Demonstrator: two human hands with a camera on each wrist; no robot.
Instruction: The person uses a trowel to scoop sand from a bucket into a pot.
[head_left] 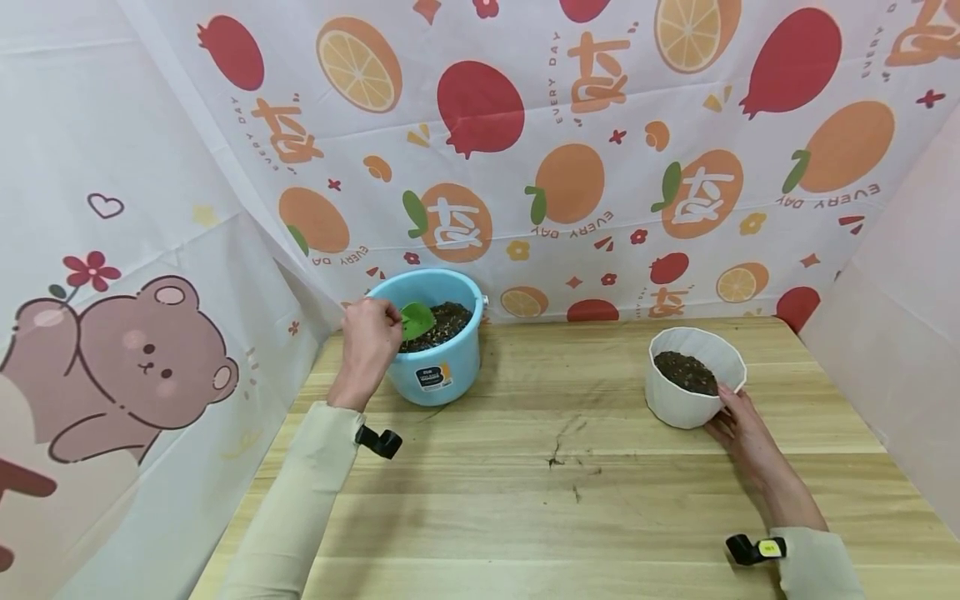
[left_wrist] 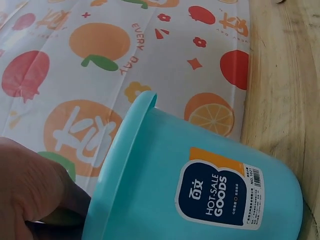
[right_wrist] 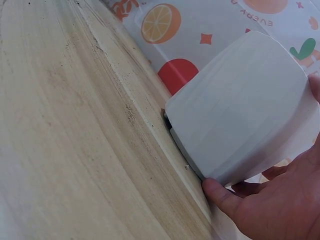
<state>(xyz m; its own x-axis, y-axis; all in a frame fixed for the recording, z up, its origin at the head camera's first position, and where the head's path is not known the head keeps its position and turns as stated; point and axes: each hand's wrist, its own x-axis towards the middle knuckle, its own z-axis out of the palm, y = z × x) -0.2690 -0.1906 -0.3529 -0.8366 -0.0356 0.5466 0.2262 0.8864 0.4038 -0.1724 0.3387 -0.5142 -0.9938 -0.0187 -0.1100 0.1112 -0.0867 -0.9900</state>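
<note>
A person in cream sleeves works with 2 containers of soil on a pale wooden table point(head_left: 570, 500). The left hand point(head_left: 369, 340) sits at the near-left rim of a light blue bucket point(head_left: 438, 367), its fingers curled round the handle of a small green scoop point(head_left: 417, 319); the scoop's blade lies over the dark soil point(head_left: 448, 321) that fills the bucket near the brim. The bucket stands upright toward the back left of the table, close to the backdrop, and carries a dark label with an orange tab on its near wall. In the left wrist view that label point(left_wrist: 217, 195) reads "HOT-SALE GOODS", the bucket's wall point(left_wrist: 150, 190) fills most of the picture, and the hand point(left_wrist: 30, 195) shows at the lower left edge beside the rim.

The right hand point(head_left: 738, 429) rests against the near-right side of a white faceted pot point(head_left: 686, 400), which stands upright toward the right of the table, well apart from the bucket, and holds dark soil point(head_left: 686, 372) below its rim. A fingertip touches the pot's rim. In the right wrist view the thumb and fingers point(right_wrist: 225, 197) press on the pot's wall point(right_wrist: 245, 110) from below and behind, cupping it rather than closing round it.

A plastic sheet point(head_left: 525, 150) printed with oranges, pomegranates and the words "EVERY DAY" hangs behind the table. A cartoon bear point(head_left: 127, 367) decorates the sheet on the left. A black clip point(head_left: 378, 441) sits on the left wrist, another with a yellow tag point(head_left: 756, 549) on the right.
</note>
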